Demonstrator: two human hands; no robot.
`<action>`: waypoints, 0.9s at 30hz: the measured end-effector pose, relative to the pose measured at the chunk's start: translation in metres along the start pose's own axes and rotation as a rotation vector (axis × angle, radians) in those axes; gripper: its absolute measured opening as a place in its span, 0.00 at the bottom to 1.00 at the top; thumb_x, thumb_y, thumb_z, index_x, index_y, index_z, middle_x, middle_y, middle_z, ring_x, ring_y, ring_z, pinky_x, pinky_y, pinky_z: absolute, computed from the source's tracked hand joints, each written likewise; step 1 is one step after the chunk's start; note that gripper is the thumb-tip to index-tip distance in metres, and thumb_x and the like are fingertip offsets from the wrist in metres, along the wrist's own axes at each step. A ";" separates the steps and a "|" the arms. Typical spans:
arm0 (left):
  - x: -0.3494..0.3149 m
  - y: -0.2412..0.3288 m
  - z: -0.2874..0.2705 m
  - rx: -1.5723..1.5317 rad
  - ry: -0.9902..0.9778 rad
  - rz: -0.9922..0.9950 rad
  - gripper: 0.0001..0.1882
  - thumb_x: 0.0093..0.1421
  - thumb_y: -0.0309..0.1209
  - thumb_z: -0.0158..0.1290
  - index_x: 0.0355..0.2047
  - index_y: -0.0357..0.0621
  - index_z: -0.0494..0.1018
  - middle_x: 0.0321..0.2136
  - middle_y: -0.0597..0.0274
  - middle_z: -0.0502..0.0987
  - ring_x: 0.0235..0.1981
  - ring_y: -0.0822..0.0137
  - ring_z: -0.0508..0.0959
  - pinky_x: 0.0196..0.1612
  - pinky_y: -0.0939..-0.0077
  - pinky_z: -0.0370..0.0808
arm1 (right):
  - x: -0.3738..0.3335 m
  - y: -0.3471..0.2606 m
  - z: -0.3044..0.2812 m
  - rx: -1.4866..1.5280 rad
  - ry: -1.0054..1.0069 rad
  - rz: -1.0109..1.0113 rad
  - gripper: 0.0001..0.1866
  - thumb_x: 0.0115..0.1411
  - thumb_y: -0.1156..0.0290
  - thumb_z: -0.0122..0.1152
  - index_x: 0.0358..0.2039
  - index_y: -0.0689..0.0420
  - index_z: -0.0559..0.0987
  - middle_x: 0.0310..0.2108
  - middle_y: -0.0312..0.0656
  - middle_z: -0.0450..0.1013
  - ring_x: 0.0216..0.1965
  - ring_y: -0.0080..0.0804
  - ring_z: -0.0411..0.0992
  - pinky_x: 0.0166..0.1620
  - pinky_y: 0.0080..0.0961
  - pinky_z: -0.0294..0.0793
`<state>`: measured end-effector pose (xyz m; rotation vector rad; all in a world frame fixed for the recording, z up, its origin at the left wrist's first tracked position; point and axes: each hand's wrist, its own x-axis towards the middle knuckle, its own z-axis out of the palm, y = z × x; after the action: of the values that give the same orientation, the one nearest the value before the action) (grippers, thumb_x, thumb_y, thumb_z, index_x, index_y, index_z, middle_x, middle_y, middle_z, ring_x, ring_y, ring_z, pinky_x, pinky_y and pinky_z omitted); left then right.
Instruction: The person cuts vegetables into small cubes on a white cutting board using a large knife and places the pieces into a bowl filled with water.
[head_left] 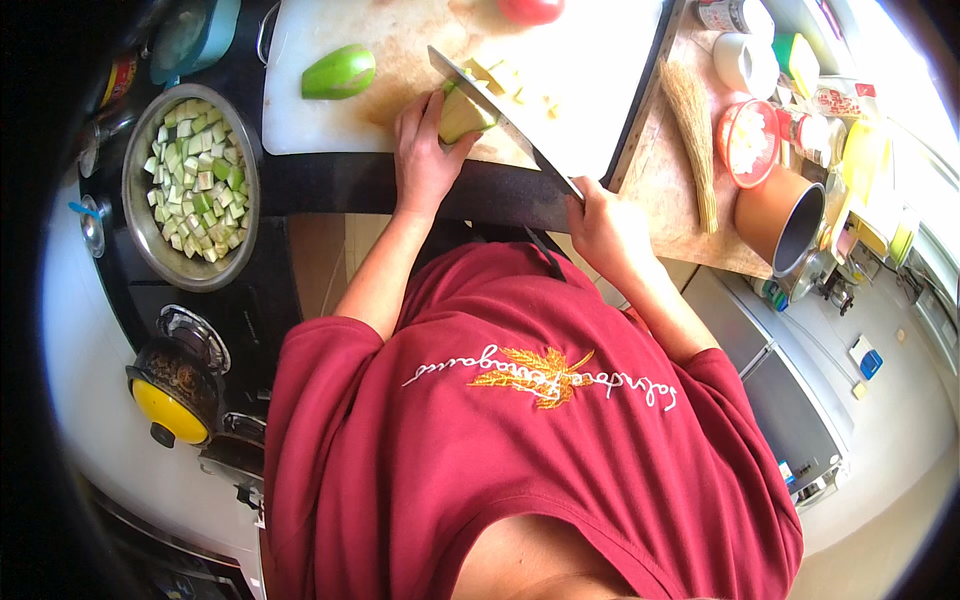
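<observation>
My left hand (pixel 428 155) is closed around a pale green vegetable piece (pixel 460 118), which looks like green eggplant, near the front edge of the white cutting board (pixel 300 125). In my right hand (pixel 608 225) is the handle of a kitchen knife (pixel 505 120). Its blade slants up and left, right against the held piece and partly covering it. Small cut pieces (pixel 508 78) lie just beyond the blade. Farther left on the board rests a larger green eggplant piece (pixel 340 72), and a red tomato (pixel 531 8) sits at the far edge.
Left of the board, a metal bowl (pixel 252 200) holds many green-and-white cubes. A yellow-lidded pot (pixel 170 400) stands near the stove. On the right are a straw brush (pixel 688 135), a red bowl (pixel 725 150), a copper-coloured pot (pixel 768 215) and several jars.
</observation>
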<state>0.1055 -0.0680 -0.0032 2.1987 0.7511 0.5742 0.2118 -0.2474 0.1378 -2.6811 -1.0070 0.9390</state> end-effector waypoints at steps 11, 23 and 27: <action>0.003 -0.002 0.000 -0.031 -0.018 -0.017 0.34 0.39 0.29 0.67 0.49 0.38 0.70 0.46 0.52 0.71 0.48 0.50 0.70 0.53 0.60 0.68 | 0.047 0.000 0.048 0.073 0.116 -0.078 0.08 0.59 0.67 0.52 0.31 0.60 0.74 0.22 0.58 0.73 0.28 0.57 0.74 0.33 0.48 0.73; -0.011 -0.010 -0.021 -0.144 -0.025 -0.084 0.37 0.45 0.29 0.66 0.56 0.40 0.64 0.51 0.46 0.68 0.53 0.48 0.69 0.55 0.62 0.69 | 0.017 -0.011 0.009 0.116 0.070 -0.030 0.09 0.59 0.66 0.53 0.35 0.57 0.75 0.22 0.54 0.73 0.27 0.53 0.74 0.32 0.45 0.73; -0.013 -0.016 -0.019 -0.192 -0.006 -0.008 0.27 0.45 0.24 0.64 0.47 0.39 0.70 0.46 0.51 0.73 0.49 0.51 0.73 0.51 0.64 0.72 | 0.004 -0.019 0.012 0.152 0.061 -0.026 0.10 0.59 0.66 0.55 0.36 0.58 0.75 0.21 0.53 0.73 0.26 0.53 0.74 0.31 0.44 0.73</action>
<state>0.0792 -0.0580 -0.0052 2.0189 0.6731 0.6098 0.1961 -0.2310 0.1321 -2.5498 -0.9165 0.8859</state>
